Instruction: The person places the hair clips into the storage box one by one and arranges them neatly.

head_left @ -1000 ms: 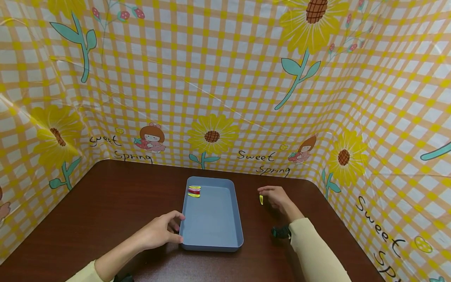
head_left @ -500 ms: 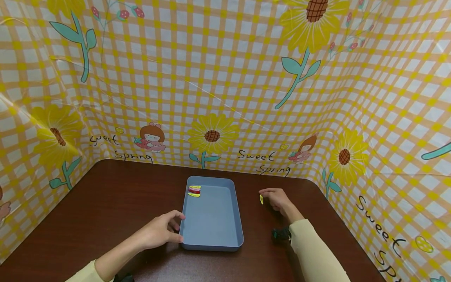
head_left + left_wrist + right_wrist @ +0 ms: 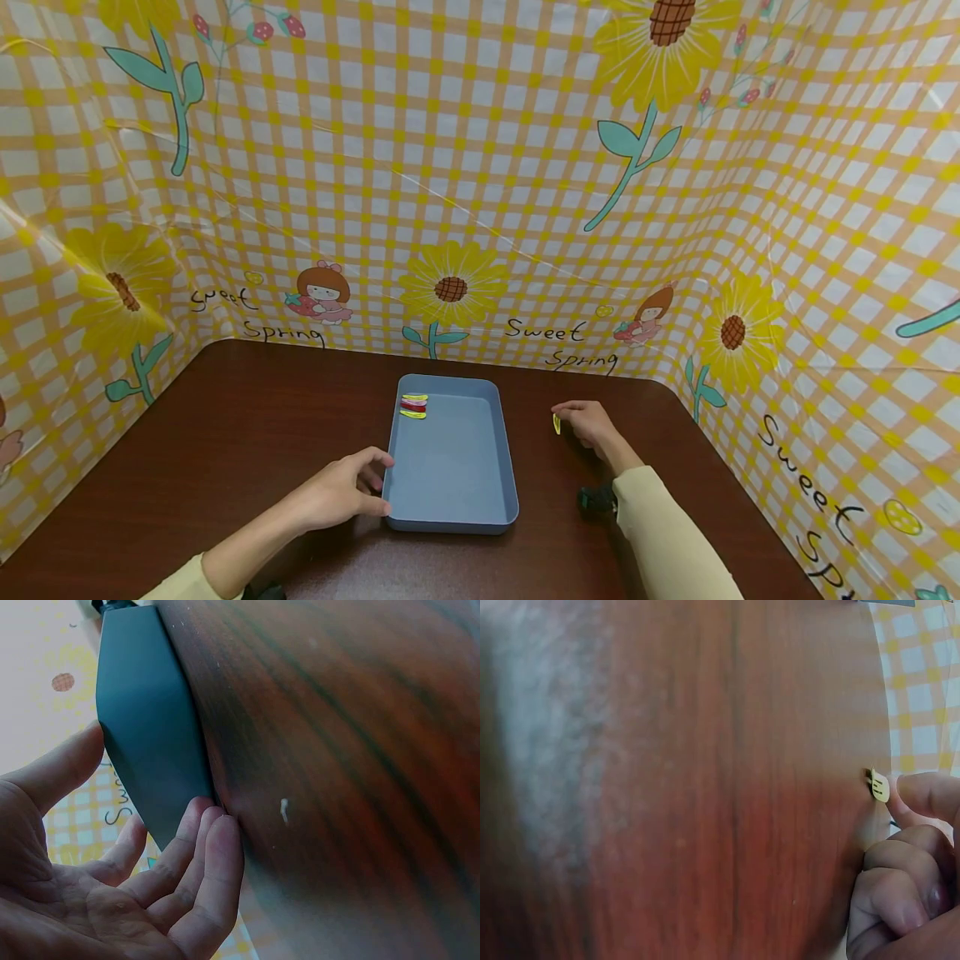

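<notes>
My left hand (image 3: pixel 341 493) rests against the left wall of a shallow blue-grey tray (image 3: pixel 450 467), thumb and fingers spread along it. In the left wrist view the thumb (image 3: pixel 79 754) touches the tray's rim and other fingertips lie low against its outer side. To the right of the tray, my right hand (image 3: pixel 592 427) pinches a small yellow hair clip (image 3: pixel 557 424) between thumb and index finger. The right wrist view has this clip (image 3: pixel 880 786) at the fingertips, close to the table, the other fingers curled. Yellow, pink and red hair clips (image 3: pixel 414 407) lie in a row at the tray's far left corner.
The tray stands on a dark brown wooden table (image 3: pixel 300 392). Checked cloth (image 3: pixel 480 192) with sunflowers rises as a wall behind and at both sides. A dark device (image 3: pixel 596 499) sits at the right wrist.
My right hand has shifted slightly; its fingertips have closed on the yellow hair clip. The left hand and the tray have stayed where they were.
</notes>
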Available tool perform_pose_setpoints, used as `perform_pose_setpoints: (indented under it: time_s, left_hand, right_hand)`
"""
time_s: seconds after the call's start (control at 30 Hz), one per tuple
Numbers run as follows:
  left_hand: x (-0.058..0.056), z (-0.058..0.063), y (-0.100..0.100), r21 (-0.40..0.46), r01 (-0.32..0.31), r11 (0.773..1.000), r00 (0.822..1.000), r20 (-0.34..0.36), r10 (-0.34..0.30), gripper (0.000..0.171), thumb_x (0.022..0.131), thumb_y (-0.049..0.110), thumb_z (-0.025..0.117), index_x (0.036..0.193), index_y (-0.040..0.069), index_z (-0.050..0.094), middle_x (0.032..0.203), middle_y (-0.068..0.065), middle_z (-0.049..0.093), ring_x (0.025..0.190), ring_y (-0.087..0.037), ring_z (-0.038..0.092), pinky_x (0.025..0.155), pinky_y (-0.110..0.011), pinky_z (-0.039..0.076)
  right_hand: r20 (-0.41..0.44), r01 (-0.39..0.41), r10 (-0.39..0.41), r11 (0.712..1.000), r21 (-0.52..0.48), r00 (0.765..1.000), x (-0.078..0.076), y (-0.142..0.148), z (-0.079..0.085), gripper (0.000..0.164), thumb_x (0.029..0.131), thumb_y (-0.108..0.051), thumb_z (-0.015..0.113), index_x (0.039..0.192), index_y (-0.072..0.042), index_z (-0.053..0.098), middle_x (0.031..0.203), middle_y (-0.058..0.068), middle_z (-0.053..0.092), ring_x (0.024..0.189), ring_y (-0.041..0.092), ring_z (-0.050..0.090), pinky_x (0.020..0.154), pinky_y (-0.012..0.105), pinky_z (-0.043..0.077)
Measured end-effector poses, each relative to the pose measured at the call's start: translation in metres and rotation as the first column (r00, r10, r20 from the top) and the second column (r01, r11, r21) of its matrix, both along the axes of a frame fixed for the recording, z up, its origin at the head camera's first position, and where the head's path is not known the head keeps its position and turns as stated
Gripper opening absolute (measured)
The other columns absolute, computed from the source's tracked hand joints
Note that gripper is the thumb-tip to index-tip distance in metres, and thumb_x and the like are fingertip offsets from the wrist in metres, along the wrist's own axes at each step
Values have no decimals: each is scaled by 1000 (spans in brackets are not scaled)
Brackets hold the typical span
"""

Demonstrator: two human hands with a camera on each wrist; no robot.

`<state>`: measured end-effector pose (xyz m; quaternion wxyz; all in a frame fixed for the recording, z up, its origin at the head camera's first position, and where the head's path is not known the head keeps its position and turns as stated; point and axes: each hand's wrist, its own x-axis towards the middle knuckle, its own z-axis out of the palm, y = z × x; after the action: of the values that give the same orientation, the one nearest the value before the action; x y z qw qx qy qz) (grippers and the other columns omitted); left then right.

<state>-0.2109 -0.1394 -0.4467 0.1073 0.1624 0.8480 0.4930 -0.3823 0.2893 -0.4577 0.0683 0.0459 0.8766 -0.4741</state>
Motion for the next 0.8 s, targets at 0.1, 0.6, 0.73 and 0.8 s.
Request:
perform_pose_setpoints:
  time_s: [0.1,0.6,0.73,0.8]
  left_hand:
    - [0,0,0,-2,-1,1000,1000,-3,1,58,80,15,85,129,5,57,100,-12,64,84,-21,62,69,-37,48]
    - [-1,0,0,-3,4,1000,1000,0,-4,58,80,15,85,129,5,57,100,-12,64,84,-21,63,69,-37,49]
    - [-1,0,0,-5,-1,1000,1000,4,1,58,80,15,85,129,5,57,100,-11,64,84,-21,63,69,-36,49]
    - [-1,0,0,-5,-2,1000,1000,6,2,58,80,16,85,129,6,57,100,-12,64,84,-21,63,69,-36,49]
  right_hand:
    - [-3,-3,3,1000,10,1000,1,1,-1,33,102,-17,53,126,1,66,50,-8,33,43,8,24,43,25,27]
    - [-32,0,1,999,35,999,9,8,-2,34,103,-21,55,126,1,66,49,-8,33,42,8,21,44,25,25]
    - [-32,-4,5,1000,27,999,13,10,-1,35,104,-21,55,126,2,66,49,-9,33,43,7,21,44,24,25]
    - [-33,-1,2,999,35,999,15,11,0,34,103,-22,55,125,2,66,52,-7,34,42,7,21,44,24,26]
